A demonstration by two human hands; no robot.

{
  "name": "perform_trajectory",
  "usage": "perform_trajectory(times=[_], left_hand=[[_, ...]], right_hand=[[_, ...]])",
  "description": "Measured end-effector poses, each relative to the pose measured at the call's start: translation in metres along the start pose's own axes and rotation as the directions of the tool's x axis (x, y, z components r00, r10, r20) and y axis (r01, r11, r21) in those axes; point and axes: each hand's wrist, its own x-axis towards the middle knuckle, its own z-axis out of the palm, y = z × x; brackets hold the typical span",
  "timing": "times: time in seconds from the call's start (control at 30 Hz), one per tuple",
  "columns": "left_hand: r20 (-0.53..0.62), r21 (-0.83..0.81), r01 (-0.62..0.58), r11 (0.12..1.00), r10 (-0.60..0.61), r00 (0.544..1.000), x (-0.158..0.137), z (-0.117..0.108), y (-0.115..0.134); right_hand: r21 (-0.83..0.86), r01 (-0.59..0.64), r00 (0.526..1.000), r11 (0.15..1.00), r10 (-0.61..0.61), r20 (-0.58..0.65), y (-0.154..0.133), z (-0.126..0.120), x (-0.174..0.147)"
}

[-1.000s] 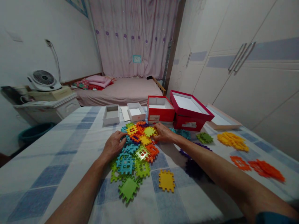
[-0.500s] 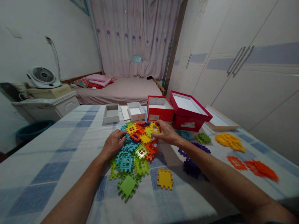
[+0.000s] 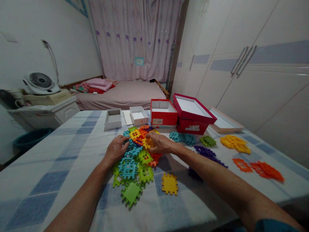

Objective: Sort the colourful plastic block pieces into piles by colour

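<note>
A mixed pile of toothed plastic building tiles in green, blue, orange, yellow and purple lies before me; a light green tile [image 3: 145, 157] is near its middle. At the pile's left edge rests my left hand [image 3: 116, 149], thumb apart from the fingers, touching blue tiles and holding nothing. My right hand [image 3: 160, 142] reaches in from the right, its fingers closed on a yellow tile [image 3: 147, 143] and partly hiding it. Near me are a blue tile [image 3: 127, 168], a solid green tile [image 3: 131, 194] and a separate solid yellow tile [image 3: 170, 184].
Sorted by colour on the right lie blue tiles [image 3: 187, 139], green tiles [image 3: 208, 140], yellow tiles [image 3: 235, 143], purple tiles [image 3: 206, 153] and orange tiles [image 3: 267, 171]. Behind stand a grey-white box [image 3: 113, 124], a white box [image 3: 141, 121], a red box [image 3: 164, 121], a dark red box [image 3: 193, 127] and a shallow lid [image 3: 238, 128].
My right hand has moved left and slightly down over the pile, bringing a yellow tile over the middle. My left hand stays by the pile. The view has shifted slightly.
</note>
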Motion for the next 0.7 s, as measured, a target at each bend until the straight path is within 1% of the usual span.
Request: perform_trajectory(times=[0.07, 0.1, 0.13, 0.17, 0.2, 0.23, 0.3, 0.33, 0.37, 0.4, 0.43, 0.47, 0.53, 0.6, 0.63, 0.67, 0.7], left_hand=[[0.004, -0.001, 0.000, 1.000, 0.000, 1.000, 0.000, -0.001, 0.001], [0.012, -0.002, 0.000, 1.000, 0.000, 1.000, 0.000, -0.001, 0.001], [0.020, -0.003, 0.000, 1.000, 0.000, 1.000, 0.000, -0.001, 0.000], [0.028, -0.006, -0.001, 1.000, 0.001, 1.000, 0.000, -0.002, 0.000], [0.034, -0.007, -0.001, 1.000, 0.002, 0.999, 0.000, -0.002, -0.001], [0.033, -0.010, -0.002, 1.000, 0.002, 0.999, 0.000, -0.001, -0.003], [0.025, -0.010, -0.004, 1.000, 0.004, 1.000, 0.001, -0.001, -0.006], [0.014, -0.013, -0.009, 1.000, 0.010, 1.000, 0.001, 0.000, -0.009], [0.011, -0.017, -0.019, 1.000, 0.020, 1.000, 0.002, 0.000, -0.011], [0.012, -0.019, -0.028, 0.999, 0.028, 1.000, 0.003, 0.000, -0.013], [0.015, -0.020, -0.034, 0.999, 0.035, 0.999, 0.004, 0.000, -0.014], [0.019, -0.021, -0.038, 0.999, 0.039, 0.999, 0.004, 0.000, -0.015], [0.018, -0.020, -0.038, 0.999, 0.038, 0.999, 0.005, 0.000, -0.015], [0.018, -0.019, -0.033, 0.999, 0.034, 0.999, 0.004, -0.001, -0.014], [0.020, -0.017, -0.030, 0.999, 0.031, 0.999, 0.004, -0.002, -0.014], [0.021, -0.014, -0.026, 1.000, 0.026, 0.999, 0.004, -0.002, -0.013], [0.022, -0.011, -0.021, 1.000, 0.022, 1.000, 0.004, -0.002, -0.013]], right_hand=[[0.013, -0.014, 0.999, 1.000, 0.015, -0.044, -0.003, -0.001, -0.002], [0.054, -0.031, 0.997, 0.998, 0.035, -0.075, -0.004, -0.002, -0.003], [0.127, -0.054, 0.992, 0.991, 0.067, -0.106, -0.006, -0.003, -0.003], [0.235, -0.078, 0.985, 0.969, 0.111, -0.132, -0.007, -0.005, -0.004], [0.374, -0.098, 0.976, 0.922, 0.162, -0.145, -0.009, -0.008, -0.004], [0.523, -0.108, 0.967, 0.846, 0.210, -0.140, -0.011, -0.011, -0.005], [0.757, -0.108, 0.957, 0.644, 0.273, -0.096, -0.013, -0.018, -0.010], [0.821, -0.106, 0.954, 0.561, 0.289, -0.074, -0.014, -0.022, -0.014], [0.854, -0.109, 0.952, 0.510, 0.302, -0.059, -0.014, -0.027, -0.021], [0.861, -0.118, 0.948, 0.494, 0.314, -0.050, -0.013, -0.031, -0.030], [0.850, -0.131, 0.942, 0.510, 0.330, -0.052, -0.010, -0.036, -0.041], [0.822, -0.148, 0.933, 0.550, 0.354, -0.068, -0.005, -0.041, -0.055], [0.712, -0.210, 0.899, 0.670, 0.418, -0.129, 0.011, -0.052, -0.089], [0.529, -0.322, 0.833, 0.785, 0.500, -0.236, 0.038, -0.066, -0.126], [0.426, -0.403, 0.781, 0.810, 0.548, -0.301, 0.054, -0.073, -0.145], [0.344, -0.489, 0.728, 0.802, 0.592, -0.346, 0.072, -0.081, -0.163], [0.270, -0.577, 0.681, 0.771, 0.636, -0.363, 0.091, -0.089, -0.180]])
